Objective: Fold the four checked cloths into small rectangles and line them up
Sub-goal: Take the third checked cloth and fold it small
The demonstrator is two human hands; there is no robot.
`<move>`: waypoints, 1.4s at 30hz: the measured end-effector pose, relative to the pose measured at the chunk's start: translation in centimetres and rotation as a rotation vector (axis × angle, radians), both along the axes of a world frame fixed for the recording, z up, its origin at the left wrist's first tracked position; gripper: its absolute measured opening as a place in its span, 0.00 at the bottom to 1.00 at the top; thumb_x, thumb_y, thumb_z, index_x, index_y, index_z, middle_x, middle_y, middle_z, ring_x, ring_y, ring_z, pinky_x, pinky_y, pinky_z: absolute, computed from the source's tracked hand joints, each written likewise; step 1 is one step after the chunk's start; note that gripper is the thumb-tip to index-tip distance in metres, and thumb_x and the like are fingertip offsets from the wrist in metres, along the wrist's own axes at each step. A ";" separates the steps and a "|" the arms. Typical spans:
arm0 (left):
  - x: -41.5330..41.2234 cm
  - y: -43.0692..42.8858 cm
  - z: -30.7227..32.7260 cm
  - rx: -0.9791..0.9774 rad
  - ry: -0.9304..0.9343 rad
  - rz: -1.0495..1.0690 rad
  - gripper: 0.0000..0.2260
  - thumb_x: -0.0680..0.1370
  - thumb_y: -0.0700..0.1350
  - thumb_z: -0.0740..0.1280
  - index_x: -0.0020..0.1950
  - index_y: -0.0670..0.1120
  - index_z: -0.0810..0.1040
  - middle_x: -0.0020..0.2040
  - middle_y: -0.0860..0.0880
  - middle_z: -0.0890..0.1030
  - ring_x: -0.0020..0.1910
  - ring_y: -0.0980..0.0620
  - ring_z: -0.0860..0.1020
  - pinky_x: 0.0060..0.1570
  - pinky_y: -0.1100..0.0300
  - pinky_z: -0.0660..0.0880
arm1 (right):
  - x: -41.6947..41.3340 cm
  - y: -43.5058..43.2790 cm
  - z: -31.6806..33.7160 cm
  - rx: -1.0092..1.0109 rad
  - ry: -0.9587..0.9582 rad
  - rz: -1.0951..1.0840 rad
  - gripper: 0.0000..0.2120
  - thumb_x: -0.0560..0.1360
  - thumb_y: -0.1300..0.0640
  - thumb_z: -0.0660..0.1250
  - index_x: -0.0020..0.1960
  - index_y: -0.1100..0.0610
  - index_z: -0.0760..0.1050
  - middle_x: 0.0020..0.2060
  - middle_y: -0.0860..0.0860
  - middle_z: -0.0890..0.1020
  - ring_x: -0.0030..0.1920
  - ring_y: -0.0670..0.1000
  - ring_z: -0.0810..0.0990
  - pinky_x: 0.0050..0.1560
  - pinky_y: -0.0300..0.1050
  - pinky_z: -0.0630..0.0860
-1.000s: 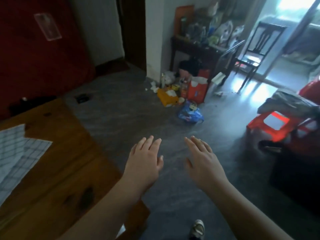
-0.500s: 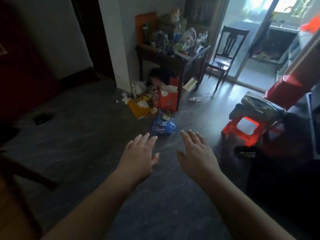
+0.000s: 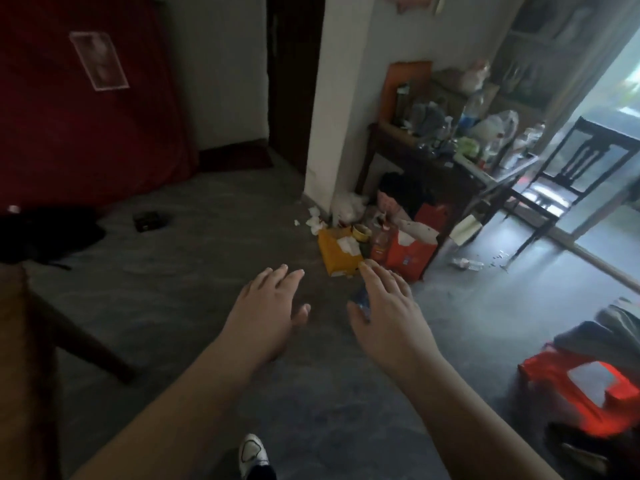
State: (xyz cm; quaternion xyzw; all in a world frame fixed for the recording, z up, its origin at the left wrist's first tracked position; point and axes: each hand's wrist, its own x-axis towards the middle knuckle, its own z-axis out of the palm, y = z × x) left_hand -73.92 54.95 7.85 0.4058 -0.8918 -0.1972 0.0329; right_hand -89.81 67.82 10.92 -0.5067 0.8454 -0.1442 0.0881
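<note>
Presently no checked cloth anywhere in view; whereabouts cannot be told. Left hand and right hand both stretched forward, palms down, fingers straight and lightly spread, holding nothing, near each other above the grey floor. Wooden table visible only as a dim edge and leg at far left. Judged: reaching step, no fold begun. Advise turning toward the table, sighting one cloth whole, then pinching two corners squarely. Red stool at right, well apart.
</note>
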 end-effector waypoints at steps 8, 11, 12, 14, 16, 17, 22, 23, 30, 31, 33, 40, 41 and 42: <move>3.5 -19.7 3.6 -0.063 -0.020 0.202 0.31 0.83 0.59 0.60 0.82 0.53 0.53 0.83 0.49 0.55 0.81 0.48 0.53 0.79 0.49 0.55 | 1.9 -23.9 1.8 -0.042 -0.026 0.179 0.34 0.81 0.42 0.60 0.81 0.46 0.49 0.81 0.47 0.55 0.80 0.53 0.50 0.77 0.53 0.56; 4.9 -25.5 4.0 -0.067 -0.025 0.262 0.31 0.82 0.57 0.62 0.82 0.53 0.54 0.83 0.49 0.55 0.81 0.47 0.53 0.79 0.50 0.55 | 1.9 -31.2 1.5 -0.045 -0.034 0.243 0.33 0.81 0.42 0.59 0.81 0.46 0.49 0.80 0.47 0.55 0.80 0.53 0.51 0.78 0.55 0.59; 5.4 -27.6 4.0 -0.071 -0.029 0.288 0.32 0.82 0.56 0.63 0.83 0.53 0.54 0.83 0.49 0.55 0.81 0.47 0.53 0.79 0.50 0.56 | 1.8 -33.7 1.3 -0.042 -0.043 0.265 0.33 0.81 0.42 0.59 0.81 0.46 0.49 0.80 0.47 0.55 0.80 0.52 0.51 0.78 0.55 0.59; 6.2 -31.8 3.6 -0.077 -0.025 0.345 0.32 0.82 0.56 0.63 0.82 0.53 0.54 0.83 0.50 0.57 0.81 0.47 0.54 0.78 0.49 0.58 | 1.6 -38.8 0.7 -0.039 -0.058 0.310 0.33 0.81 0.42 0.59 0.81 0.47 0.49 0.80 0.47 0.55 0.80 0.52 0.50 0.78 0.53 0.58; 6.6 -35.9 3.0 -0.073 -0.020 0.401 0.31 0.82 0.56 0.63 0.82 0.53 0.55 0.82 0.49 0.57 0.81 0.47 0.55 0.77 0.49 0.59 | 1.4 -43.9 -0.1 -0.045 -0.074 0.351 0.33 0.81 0.43 0.59 0.81 0.47 0.49 0.80 0.47 0.55 0.80 0.52 0.50 0.77 0.53 0.57; 6.6 -37.9 2.7 -0.074 -0.025 0.425 0.31 0.82 0.56 0.62 0.82 0.53 0.55 0.82 0.49 0.57 0.81 0.47 0.54 0.77 0.48 0.59 | 1.2 -46.4 -0.5 -0.046 -0.083 0.367 0.33 0.81 0.43 0.59 0.81 0.47 0.49 0.80 0.47 0.55 0.80 0.52 0.50 0.77 0.52 0.57; 6.2 -49.2 1.6 -0.100 -0.044 0.577 0.31 0.82 0.58 0.61 0.83 0.53 0.55 0.83 0.50 0.57 0.81 0.46 0.54 0.78 0.48 0.58 | 0.0 -60.1 -1.8 -0.059 -0.086 0.495 0.33 0.81 0.42 0.59 0.81 0.47 0.49 0.80 0.48 0.55 0.80 0.52 0.51 0.77 0.53 0.59; 6.0 -51.4 1.7 -0.097 -0.049 0.615 0.30 0.83 0.58 0.60 0.83 0.52 0.55 0.83 0.50 0.57 0.81 0.46 0.54 0.77 0.48 0.58 | -0.2 -62.9 -1.6 -0.064 -0.080 0.535 0.33 0.81 0.42 0.59 0.81 0.48 0.50 0.80 0.49 0.56 0.80 0.52 0.51 0.77 0.54 0.60; 6.6 -63.8 3.6 -0.115 -0.048 0.791 0.29 0.82 0.57 0.61 0.82 0.51 0.58 0.81 0.48 0.61 0.80 0.45 0.58 0.77 0.47 0.61 | 1.3 -80.0 1.0 -0.096 -0.085 0.756 0.32 0.81 0.43 0.59 0.80 0.50 0.54 0.79 0.51 0.59 0.79 0.53 0.54 0.75 0.56 0.63; 7.2 -65.2 3.6 -0.111 -0.049 0.820 0.30 0.82 0.58 0.61 0.82 0.52 0.57 0.82 0.49 0.60 0.81 0.46 0.57 0.77 0.47 0.60 | 2.0 -81.9 1.2 -0.097 -0.093 0.779 0.32 0.81 0.43 0.60 0.80 0.50 0.54 0.79 0.51 0.60 0.79 0.53 0.54 0.75 0.56 0.63; 8.7 -68.0 3.4 -0.111 -0.044 0.871 0.30 0.82 0.59 0.60 0.82 0.52 0.57 0.82 0.49 0.60 0.81 0.46 0.56 0.77 0.48 0.60 | 3.6 -85.5 1.3 -0.104 -0.097 0.826 0.32 0.80 0.44 0.60 0.80 0.51 0.55 0.78 0.52 0.61 0.78 0.54 0.55 0.75 0.57 0.64; 16.5 -76.3 2.2 -0.132 -0.042 0.987 0.31 0.81 0.58 0.62 0.82 0.52 0.58 0.81 0.48 0.61 0.80 0.46 0.58 0.77 0.48 0.61 | 12.4 -96.5 0.7 -0.114 -0.081 0.975 0.31 0.81 0.44 0.59 0.81 0.51 0.54 0.79 0.52 0.60 0.79 0.53 0.54 0.77 0.54 0.59; 18.2 -77.6 1.9 -0.135 -0.039 1.009 0.31 0.81 0.58 0.62 0.82 0.52 0.58 0.81 0.48 0.62 0.80 0.46 0.58 0.77 0.48 0.61 | 14.3 -98.2 0.6 -0.117 -0.070 0.996 0.31 0.81 0.44 0.59 0.81 0.51 0.55 0.79 0.52 0.60 0.79 0.54 0.54 0.77 0.55 0.59; 20.1 -78.9 1.6 -0.136 -0.032 1.035 0.31 0.81 0.59 0.61 0.82 0.52 0.58 0.81 0.48 0.62 0.80 0.45 0.59 0.77 0.47 0.61 | 16.3 -99.8 0.4 -0.119 -0.058 1.018 0.31 0.81 0.44 0.59 0.80 0.51 0.55 0.79 0.52 0.61 0.79 0.54 0.55 0.77 0.55 0.60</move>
